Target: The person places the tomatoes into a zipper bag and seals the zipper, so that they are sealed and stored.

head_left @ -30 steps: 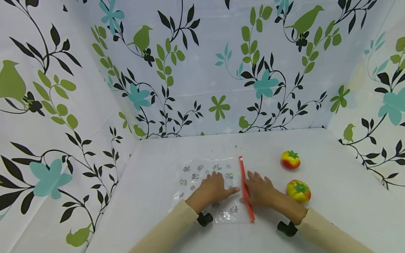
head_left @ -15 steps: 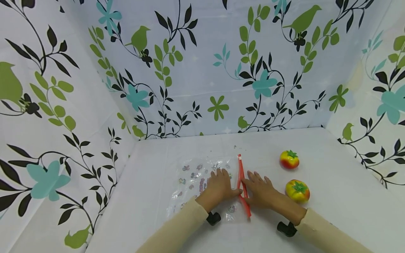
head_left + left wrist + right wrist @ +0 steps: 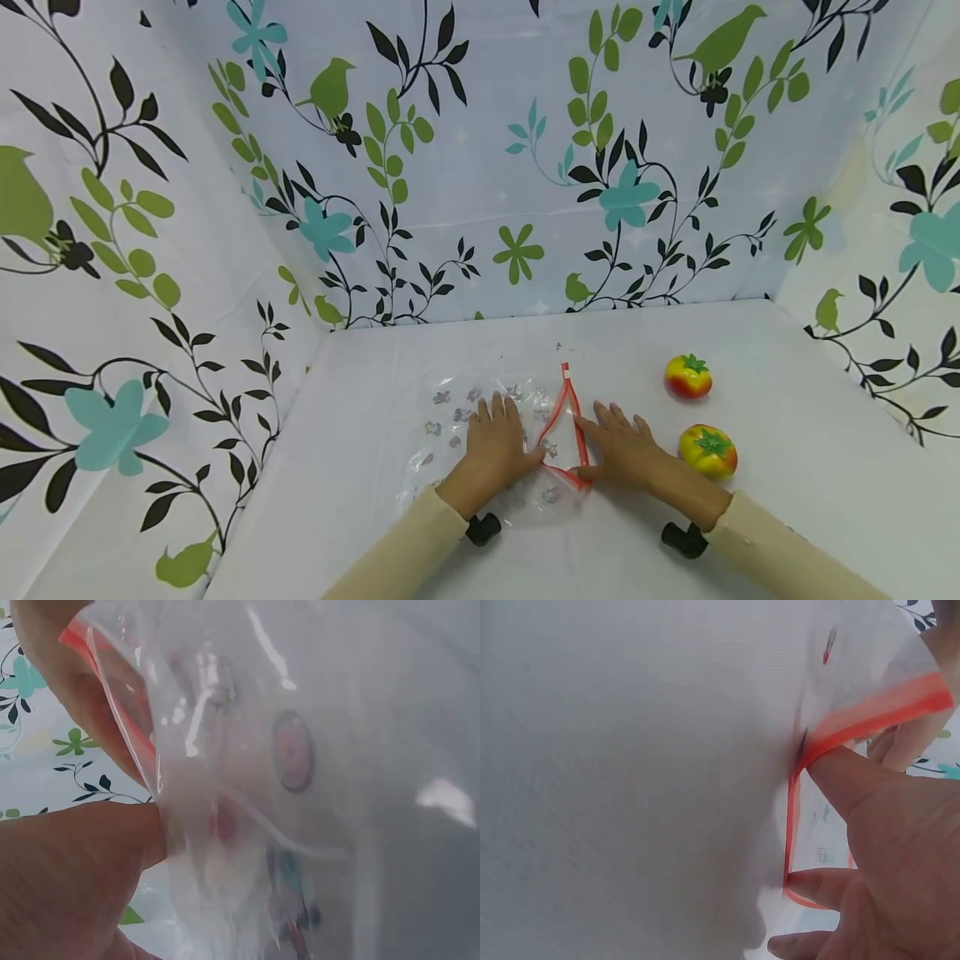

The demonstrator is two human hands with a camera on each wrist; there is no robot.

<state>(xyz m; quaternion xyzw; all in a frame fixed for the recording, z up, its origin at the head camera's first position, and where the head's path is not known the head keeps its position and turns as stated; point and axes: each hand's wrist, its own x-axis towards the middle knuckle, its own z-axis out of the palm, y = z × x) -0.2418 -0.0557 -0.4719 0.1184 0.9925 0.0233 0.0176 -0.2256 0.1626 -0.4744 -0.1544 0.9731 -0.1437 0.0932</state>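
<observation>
A clear plastic zip bag (image 3: 435,429) printed with small coloured pictures lies flat on the table. Its red-edged mouth (image 3: 582,442) gapes in a triangle toward the right. My left hand (image 3: 495,446) rests on the bag with its fingers straight, the thumb at the lifted upper edge. In the left wrist view, clear plastic covers that thumb's tip. My right hand (image 3: 626,450) spreads its fingers along the other red edge. The right wrist view shows the right thumb under one red strip (image 3: 877,716) and a finger touching the strip lower down.
Two red-and-yellow toy fruits with green leafy tops, one farther back (image 3: 687,377) and one nearer (image 3: 708,452), sit right of the bag, the nearer one close to my right wrist. White cloth covers the table (image 3: 360,400). A leaf-and-bird patterned cloth (image 3: 465,167) rises behind and at both sides.
The bag's red edges, together a second ago, have parted into a wide gap. My left hand first moved right to the mouth, then drew the upper edge left. The right hand stayed nearly still.
</observation>
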